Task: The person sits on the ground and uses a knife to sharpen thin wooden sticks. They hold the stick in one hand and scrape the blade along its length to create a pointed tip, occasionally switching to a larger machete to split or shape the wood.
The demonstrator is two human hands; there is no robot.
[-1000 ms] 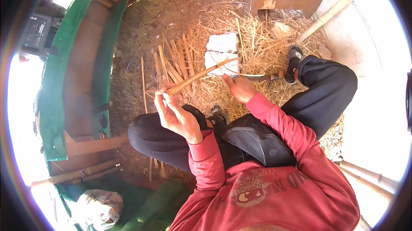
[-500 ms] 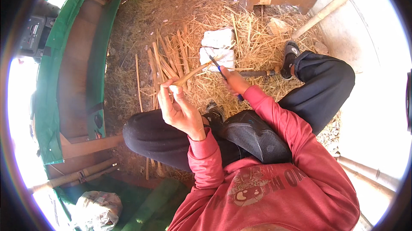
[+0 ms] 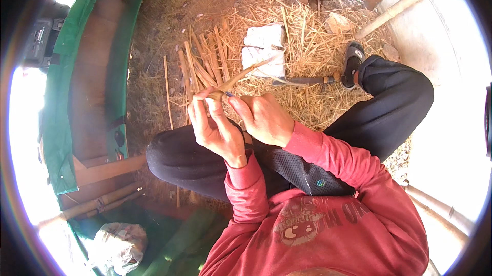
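My left hand [image 3: 218, 131] is closed on a pale wooden strip [image 3: 245, 73], pinched between thumb and fingers. The strip's thin, ragged end points away over two white blocks [image 3: 263, 59]. My right hand [image 3: 267, 120] is closed on a knife, most of it hidden by the fist; only a small blue-black part [image 3: 229, 94] shows against the strip beside my left fingers. Past my hands, several split wooden sticks [image 3: 219, 55] lie on the ground. To the right of the blocks rests a dark-bladed tool with a wooden handle [image 3: 302, 80].
Straw [image 3: 318, 45] covers the ground around the blocks. My bent legs in black trousers [image 3: 394, 91] frame the work, with a black mesh bag [image 3: 302, 171] on my lap. Green-edged boards [image 3: 92, 71] stand left; a bamboo pole [image 3: 405, 4] leans right. A plastic bag [image 3: 120, 245] lies lower left.
My right hand has moved left and nearer to me, bringing the knife from the strip's far end to beside my left fingers. My left hand keeps hold of the strip.
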